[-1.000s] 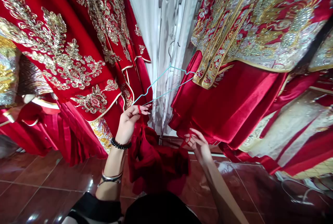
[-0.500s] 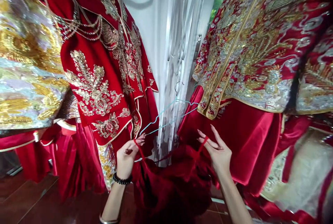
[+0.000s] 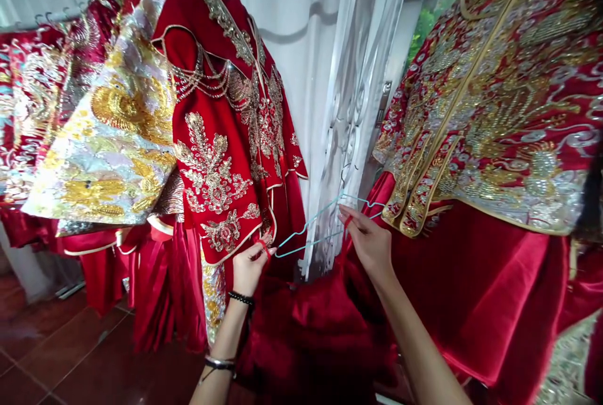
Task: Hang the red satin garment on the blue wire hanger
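Observation:
A thin pale-blue wire hanger (image 3: 325, 220) hangs in front of white curtains. My left hand (image 3: 248, 267) is closed on a red strap loop at the hanger's left end. My right hand (image 3: 367, 242) pinches another red strap loop right at the hanger's right shoulder. From both straps a dark red velvet garment (image 3: 315, 329) sags between my forearms. A black bead bracelet circles my left wrist, with bangles lower on the forearm.
Red garments with gold and silver embroidery hang on a rail at the left (image 3: 221, 141). A large embroidered red jacket (image 3: 494, 116) over a red skirt fills the right. White curtains (image 3: 348, 97) hang behind. Dark red floor tiles (image 3: 56, 361) show at lower left.
Both hands rose with the red garment; the right hand moved from an open-fingered strap hold up to the hanger's right shoulder. The view tilted upward, showing the rail.

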The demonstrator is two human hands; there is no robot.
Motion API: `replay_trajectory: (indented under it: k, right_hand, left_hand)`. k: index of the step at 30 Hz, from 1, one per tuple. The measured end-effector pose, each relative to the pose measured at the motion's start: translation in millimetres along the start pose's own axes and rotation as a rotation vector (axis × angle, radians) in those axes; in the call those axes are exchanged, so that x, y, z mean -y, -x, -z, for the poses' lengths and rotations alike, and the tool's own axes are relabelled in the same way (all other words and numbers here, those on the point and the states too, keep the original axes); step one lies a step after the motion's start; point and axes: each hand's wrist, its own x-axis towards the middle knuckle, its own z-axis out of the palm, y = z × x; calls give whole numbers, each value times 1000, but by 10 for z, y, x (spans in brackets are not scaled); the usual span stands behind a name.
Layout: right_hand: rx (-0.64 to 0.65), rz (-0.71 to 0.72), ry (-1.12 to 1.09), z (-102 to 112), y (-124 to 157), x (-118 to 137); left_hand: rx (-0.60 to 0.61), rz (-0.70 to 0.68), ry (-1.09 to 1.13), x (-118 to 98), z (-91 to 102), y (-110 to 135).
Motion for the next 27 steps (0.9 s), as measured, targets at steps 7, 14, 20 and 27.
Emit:
replay_trajectory:
  k: [7, 14, 20, 27]
  right_hand:
    - [444, 427, 261, -310, -214, -132]
    - [411, 621, 597, -258, -285, -582]
    - [450, 681, 719, -205, -202, -666]
    - [406, 785, 670, -202, -152, -548]
  left_hand:
    - [127, -44, -211, 59, -228, -143]
    - [164, -13, -215, 135, -263, -133]
    - [216, -9, -162, 200, -304, -20]
    - [214, -51, -197, 151, -356, -22]
